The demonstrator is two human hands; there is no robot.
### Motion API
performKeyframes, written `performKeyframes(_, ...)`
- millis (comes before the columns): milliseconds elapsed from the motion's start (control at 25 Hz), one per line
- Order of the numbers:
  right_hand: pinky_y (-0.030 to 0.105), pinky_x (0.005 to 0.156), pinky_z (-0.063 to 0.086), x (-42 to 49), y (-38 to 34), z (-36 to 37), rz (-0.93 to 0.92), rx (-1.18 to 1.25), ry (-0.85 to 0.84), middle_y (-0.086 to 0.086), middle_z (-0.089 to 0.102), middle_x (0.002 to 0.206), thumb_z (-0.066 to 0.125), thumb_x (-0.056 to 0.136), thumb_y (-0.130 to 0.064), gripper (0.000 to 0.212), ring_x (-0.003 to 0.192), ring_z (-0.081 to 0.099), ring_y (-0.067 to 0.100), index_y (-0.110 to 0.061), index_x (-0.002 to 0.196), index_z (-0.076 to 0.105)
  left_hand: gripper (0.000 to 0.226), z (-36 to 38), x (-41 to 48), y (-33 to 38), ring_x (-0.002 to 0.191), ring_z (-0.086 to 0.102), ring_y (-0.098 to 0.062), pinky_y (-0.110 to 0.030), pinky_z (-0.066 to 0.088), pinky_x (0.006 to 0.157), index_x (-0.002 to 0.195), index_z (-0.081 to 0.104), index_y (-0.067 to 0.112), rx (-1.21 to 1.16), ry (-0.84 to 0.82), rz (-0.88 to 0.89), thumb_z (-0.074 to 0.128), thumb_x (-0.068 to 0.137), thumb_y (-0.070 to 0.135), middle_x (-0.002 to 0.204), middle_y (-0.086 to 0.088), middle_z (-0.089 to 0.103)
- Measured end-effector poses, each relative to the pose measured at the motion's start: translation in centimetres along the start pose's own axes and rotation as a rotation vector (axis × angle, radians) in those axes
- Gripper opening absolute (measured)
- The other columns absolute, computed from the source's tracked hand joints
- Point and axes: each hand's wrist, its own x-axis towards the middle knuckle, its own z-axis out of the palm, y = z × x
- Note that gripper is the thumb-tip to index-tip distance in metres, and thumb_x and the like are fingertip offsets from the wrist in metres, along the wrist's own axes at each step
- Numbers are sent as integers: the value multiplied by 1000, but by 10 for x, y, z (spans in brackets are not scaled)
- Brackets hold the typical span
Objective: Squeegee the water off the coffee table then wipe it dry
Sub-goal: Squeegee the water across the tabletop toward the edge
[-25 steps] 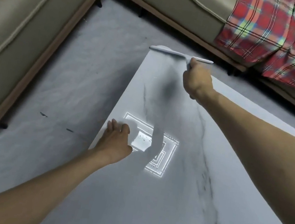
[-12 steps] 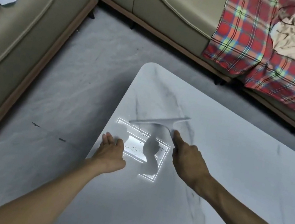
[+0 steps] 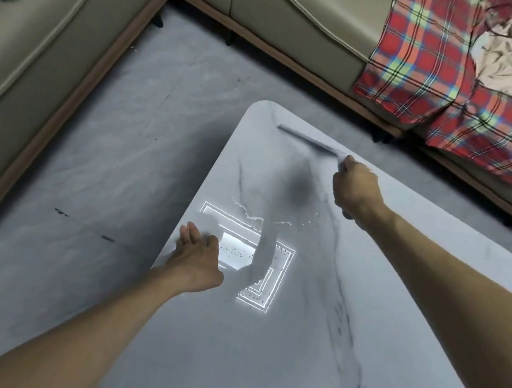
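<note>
- Since half a second back: squeegee (image 3: 308, 141) carried from mid-desk out to the far corner, ready for another pull.
- Right hand (image 3: 356, 189): fingers clenched round the handle, blade across the desk (image 3: 288, 353).
- Left hand (image 3: 198, 260): fingers released, flat at the desk's edge, likely for bracing.
- Water beads by the lamp glare; wiping not yet begun.

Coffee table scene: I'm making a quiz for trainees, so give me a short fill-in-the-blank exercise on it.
1. The squeegee is held in the ____ hand.
2. The left hand rests flat on the ____.
3. The blanket on the sofa has a ____ pattern.
4. Beads of ____ show in the lamp's reflection.

Answers: right; table; plaid; water
</note>
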Motion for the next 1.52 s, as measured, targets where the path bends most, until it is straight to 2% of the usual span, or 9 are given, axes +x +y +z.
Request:
performKeyframes(80,34,54,50,-24,17,18,-45,-112,-6,24,59,105,33,89,-4,31,86,57,41,-12,116,48,58,-1,1,0,144,-16,-47,-49,14,119,135,28,3,-4,1,1,42,80,12,153,-36,-16)
performKeyframes(200,42,80,44,-78,53,40,-103,-220,-56,27,60,115,36,96,-11,50,103,55,46,-14,146,28,51,-3,-1,0,145,-17,-46,-50,15,119,131,31,2,-21,-3,15,43,83,12,153,-36,-16)
performKeyframes(400,35,61,40,-134,78,23,-137,-140,-163,11,59,76,37,97,-14,18,76,58,40,-15,111,48,53,-5,-6,-1,145,-19,-43,-46,13,120,133,31,2,-34,-3,30,42,81,10,155,-33,-16)
performKeyframes(600,35,54,40,-58,3,9,-93,134,6,21,58,88,34,93,-10,10,78,57,35,-14,96,43,58,-6,-4,-1,147,-15,-40,-45,20,118,134,32,5,-15,8,15,45,78,13,156,-30,-14)
performKeyframes(800,39,69,47,-18,-52,43,-52,71,16,24,58,114,34,91,-7,42,84,52,33,-8,132,38,54,-6,-2,-3,147,-13,-40,-46,19,118,129,35,4,20,-7,31,46,77,13,156,-31,-12)
performKeyframes(1040,33,60,33,-96,7,79,-297,-215,-107,14,54,79,37,94,-11,59,62,43,31,-30,147,20,49,-5,-7,-6,148,-14,-38,-42,15,120,129,36,3,0,-14,36,46,82,12,157,-29,-14)
performKeyframes(1280,38,68,50,-146,111,48,-320,-368,-176,6,65,87,36,98,-24,62,77,58,33,-48,148,10,41,-6,-18,-17,150,-13,-26,-37,20,119,123,41,5,-32,-4,55,48,83,7,160,-20,-14)
performKeyframes(1400,36,70,49,-153,142,24,-244,-352,-196,5,67,91,35,99,-32,54,83,61,32,-50,147,18,25,-4,-28,-26,146,23,-23,-31,35,106,107,47,12,-89,131,109,54,84,7,158,-16,21)
performKeyframes(1520,35,69,49,-159,131,17,-350,-284,-212,0,67,83,34,99,-44,47,82,62,29,-54,143,21,13,0,-41,-41,87,58,-29,-33,45,70,96,48,15,-275,407,47,57,87,14,110,-13,62)
